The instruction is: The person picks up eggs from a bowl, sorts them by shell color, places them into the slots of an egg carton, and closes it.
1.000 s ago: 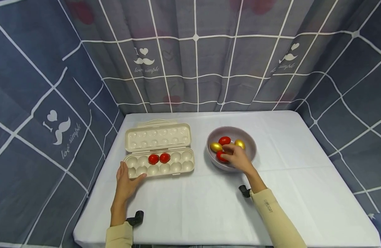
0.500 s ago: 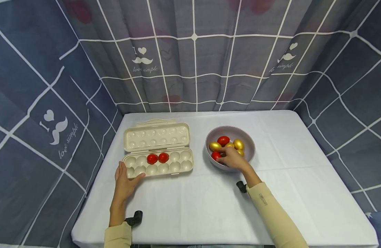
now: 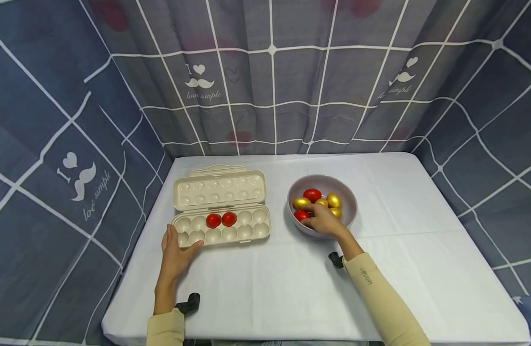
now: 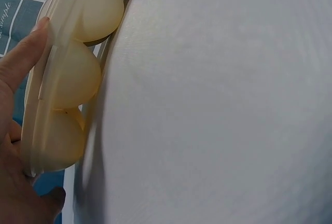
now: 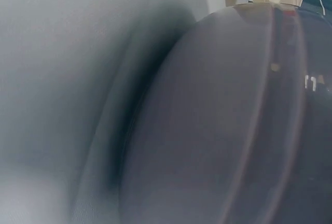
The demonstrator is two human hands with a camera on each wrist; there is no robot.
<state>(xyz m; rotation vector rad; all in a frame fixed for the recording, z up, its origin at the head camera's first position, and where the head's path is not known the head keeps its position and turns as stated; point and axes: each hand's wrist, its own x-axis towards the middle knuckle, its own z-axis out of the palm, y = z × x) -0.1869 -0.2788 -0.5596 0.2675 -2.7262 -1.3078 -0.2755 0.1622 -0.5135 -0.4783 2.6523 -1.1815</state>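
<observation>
A cream egg box (image 3: 222, 245) lies with its lid folded back on the left of the table, two red eggs (image 3: 213, 221) side by side in its back row of cups. My left hand (image 3: 175, 257) grips its near left corner, thumb along the front edge and fingers at the end. In the left wrist view that thumb (image 4: 26, 53) presses on the rim of the box (image 4: 57, 73). Inside a mauve bowl (image 3: 349, 211), my right hand (image 3: 326, 221) pinches a red egg (image 3: 301, 215) between thumb and fingers, near the left wall. The right wrist view shows only the bowl's outside (image 5: 197, 115).
Another red egg (image 3: 312, 194) and several gold eggs (image 3: 333, 200) lie in the bowl around my right hand. A white cloth covers the table (image 3: 269, 293). Grey checked curtains (image 3: 287, 120) close off the back and both sides.
My right hand has shifted slightly left inside the bowl, and the near red egg has moved left with it. More gold eggs now show beyond the hand. My left hand stays on the egg box.
</observation>
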